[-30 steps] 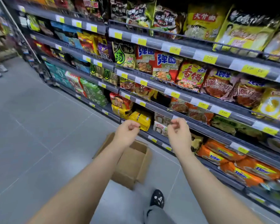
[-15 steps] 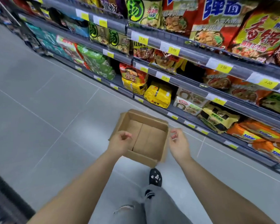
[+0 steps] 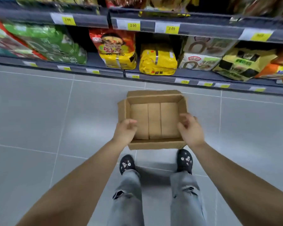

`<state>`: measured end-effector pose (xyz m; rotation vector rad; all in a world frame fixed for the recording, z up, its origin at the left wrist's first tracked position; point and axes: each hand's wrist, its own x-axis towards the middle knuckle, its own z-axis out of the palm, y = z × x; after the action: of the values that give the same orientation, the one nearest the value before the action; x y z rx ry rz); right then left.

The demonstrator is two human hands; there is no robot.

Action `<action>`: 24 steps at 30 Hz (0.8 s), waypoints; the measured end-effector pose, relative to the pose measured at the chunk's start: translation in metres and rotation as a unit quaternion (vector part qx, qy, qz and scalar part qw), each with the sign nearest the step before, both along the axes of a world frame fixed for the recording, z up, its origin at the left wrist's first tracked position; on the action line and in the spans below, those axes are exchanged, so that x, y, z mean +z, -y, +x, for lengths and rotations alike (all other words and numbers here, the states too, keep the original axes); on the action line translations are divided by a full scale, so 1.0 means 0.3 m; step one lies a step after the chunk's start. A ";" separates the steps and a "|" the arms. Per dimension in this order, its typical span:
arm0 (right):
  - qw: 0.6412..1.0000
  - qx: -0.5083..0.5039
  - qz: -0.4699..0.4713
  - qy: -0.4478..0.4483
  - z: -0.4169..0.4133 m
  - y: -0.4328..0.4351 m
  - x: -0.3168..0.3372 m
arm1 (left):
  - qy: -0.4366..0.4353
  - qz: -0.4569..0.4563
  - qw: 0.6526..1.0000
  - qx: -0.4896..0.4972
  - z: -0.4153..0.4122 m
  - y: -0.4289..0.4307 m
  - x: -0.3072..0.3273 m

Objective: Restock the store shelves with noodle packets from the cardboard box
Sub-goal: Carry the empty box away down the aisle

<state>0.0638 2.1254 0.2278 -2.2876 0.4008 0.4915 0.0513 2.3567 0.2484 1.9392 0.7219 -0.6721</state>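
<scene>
Grey floor tiles [image 3: 39,119] are carrying the cardboard box [image 3: 153,145], which is lying empty below the bottom shelf [image 3: 203,77] of noodle packets [image 3: 158,60]. Left hand [image 3: 125,133] and right hand [image 3: 192,131] are flanking its near corners, each grip apart, holding nothing.

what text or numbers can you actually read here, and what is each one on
"2.00" on the yellow price tag on the upper shelf rail.
"2.00" on the next yellow price tag to its right.
The other rail tags, such as the one at far left, are too blurred to read.
The print on the noodle packets, such as the yellow packet, is too blurred to read with confidence.
The cardboard box shows no text.
</scene>
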 end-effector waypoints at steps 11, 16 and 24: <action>0.985 -0.154 -0.071 -0.043 -0.068 0.153 -0.748 | -0.086 0.046 0.993 0.067 -0.050 -0.124 -0.833; 0.985 -0.138 -0.081 -0.062 -0.072 0.235 -0.969 | -0.110 0.090 0.989 0.034 -0.028 -0.110 -1.036; 0.987 -0.086 -0.109 -0.087 0.001 0.276 -1.091 | -0.128 0.217 0.959 -0.133 -0.013 -0.114 -1.081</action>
<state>0.0641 2.0426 -0.0995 -2.3982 0.7641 0.5859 0.0475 2.3909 -0.0759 2.4087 0.8267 -1.0084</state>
